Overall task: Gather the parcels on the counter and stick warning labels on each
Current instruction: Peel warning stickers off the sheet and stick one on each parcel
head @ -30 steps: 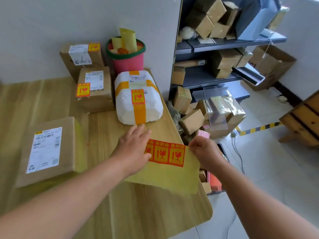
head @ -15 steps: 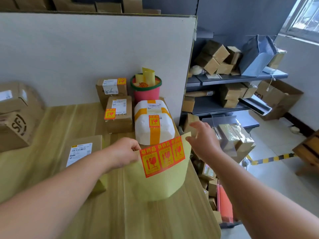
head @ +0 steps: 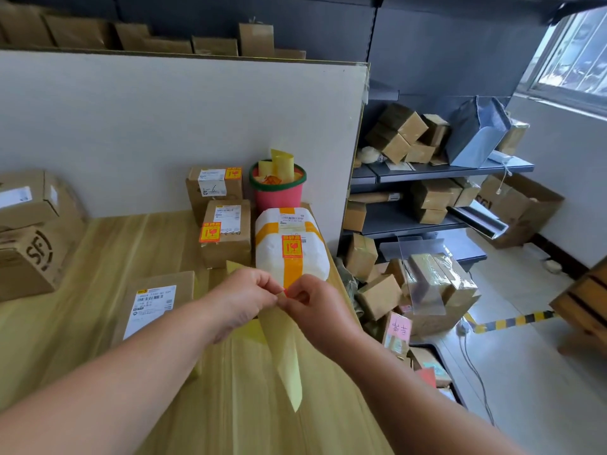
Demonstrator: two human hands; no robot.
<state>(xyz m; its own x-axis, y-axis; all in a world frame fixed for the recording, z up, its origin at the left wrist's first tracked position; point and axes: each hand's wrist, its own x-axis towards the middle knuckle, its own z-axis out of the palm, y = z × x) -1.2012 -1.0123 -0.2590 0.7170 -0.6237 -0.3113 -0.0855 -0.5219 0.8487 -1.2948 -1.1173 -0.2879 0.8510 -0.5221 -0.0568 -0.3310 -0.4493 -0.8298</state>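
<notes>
My left hand [head: 241, 298] and my right hand [head: 315, 308] meet above the counter, both pinching the top edge of a yellow backing sheet [head: 284, 353] that hangs down; a red label corner shows between the fingertips. A flat brown parcel [head: 154, 307] with only a white shipping label lies left of my hands. Behind my hands sit a white parcel with orange tape [head: 290, 249], a brown box [head: 226, 234] and a further brown box [head: 213, 188], each bearing a red-and-yellow warning label.
A pink bucket [head: 278, 195] holding rolled yellow sheets stands against the white partition [head: 164, 126]. Larger cardboard boxes [head: 33, 231] sit at the counter's left. The counter's right edge [head: 338, 277] drops to piled parcels and dark shelves [head: 437, 172].
The label sheet was lifted off the counter and turned edge-on. My right hand came in from the right and now pinches the sheet's top beside my left hand.
</notes>
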